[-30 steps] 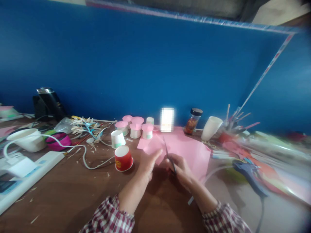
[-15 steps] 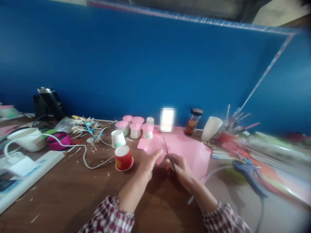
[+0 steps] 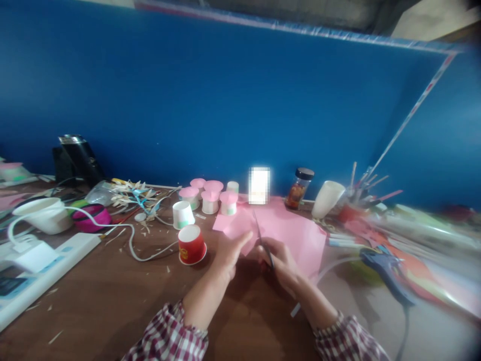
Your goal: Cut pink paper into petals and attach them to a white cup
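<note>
My right hand (image 3: 281, 260) is wrapped round a pair of scissors (image 3: 258, 230), whose blades point away from me over pink paper. Pinched in my left hand (image 3: 228, 256) is a piece of pink paper (image 3: 237, 231), with the thumb on top and the other fingers hidden beneath. A larger pink paper sheet (image 3: 300, 233) lies flat behind and to the right of my hands. Left of my left hand stands a red paper cup (image 3: 192, 245), upside down, near a white paper cup (image 3: 183, 215).
Several small cups with pink paper tops (image 3: 212, 193) stand at the back. A jar (image 3: 298, 188) and a tilted white cup (image 3: 326, 199) are by the blue wall. A glue gun (image 3: 387, 273) lies right; a power strip (image 3: 56, 271) and white cable (image 3: 133, 245) lie left.
</note>
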Motion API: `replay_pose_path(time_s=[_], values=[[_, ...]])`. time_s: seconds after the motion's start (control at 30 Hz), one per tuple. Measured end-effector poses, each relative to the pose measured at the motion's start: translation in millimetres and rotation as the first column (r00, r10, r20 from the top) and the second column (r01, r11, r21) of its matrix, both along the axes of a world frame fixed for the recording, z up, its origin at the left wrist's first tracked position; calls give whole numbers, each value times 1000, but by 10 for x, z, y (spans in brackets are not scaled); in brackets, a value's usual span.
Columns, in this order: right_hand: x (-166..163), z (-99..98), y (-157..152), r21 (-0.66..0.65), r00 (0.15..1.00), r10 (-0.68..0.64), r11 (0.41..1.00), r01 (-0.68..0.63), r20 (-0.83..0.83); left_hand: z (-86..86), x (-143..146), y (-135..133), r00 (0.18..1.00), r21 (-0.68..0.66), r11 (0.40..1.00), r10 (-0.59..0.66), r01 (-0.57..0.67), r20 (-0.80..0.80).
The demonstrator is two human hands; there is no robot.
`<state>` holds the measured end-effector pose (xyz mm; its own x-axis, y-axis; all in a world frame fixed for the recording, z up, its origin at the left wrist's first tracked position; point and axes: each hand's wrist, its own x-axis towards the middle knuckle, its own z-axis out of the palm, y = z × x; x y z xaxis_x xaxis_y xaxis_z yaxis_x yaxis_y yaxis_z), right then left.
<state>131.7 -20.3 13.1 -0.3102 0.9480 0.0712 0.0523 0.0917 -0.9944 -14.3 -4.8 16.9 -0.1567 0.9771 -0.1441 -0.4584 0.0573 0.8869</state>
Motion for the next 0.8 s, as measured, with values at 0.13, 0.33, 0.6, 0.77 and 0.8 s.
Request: replay_pose_path(time_s=[0.13, 0.33, 0.6, 0.77, 0.8], values=[[-2, -6, 4, 6, 1000, -7, 1000, 7, -8, -7, 2, 6, 1000, 8, 1000, -2, 2, 11], [-10, -2, -4, -14, 1000, -30, 999, 30, -5, -24, 1, 21, 1000, 27, 1000, 13, -12, -19], [18, -20, 10, -12, 1000, -11, 1000, 11, -19, 3, -36, 15, 999, -8, 999, -41, 41, -25], [35, -49, 17, 8, 1000, -3, 1000, 3, -31, -3, -42, 25, 998, -20, 999, -51, 50, -45], [36, -51, 17, 11, 1000, -3, 1000, 3, -31, -3, -41, 27, 998, -22, 999, -47, 46, -46]])
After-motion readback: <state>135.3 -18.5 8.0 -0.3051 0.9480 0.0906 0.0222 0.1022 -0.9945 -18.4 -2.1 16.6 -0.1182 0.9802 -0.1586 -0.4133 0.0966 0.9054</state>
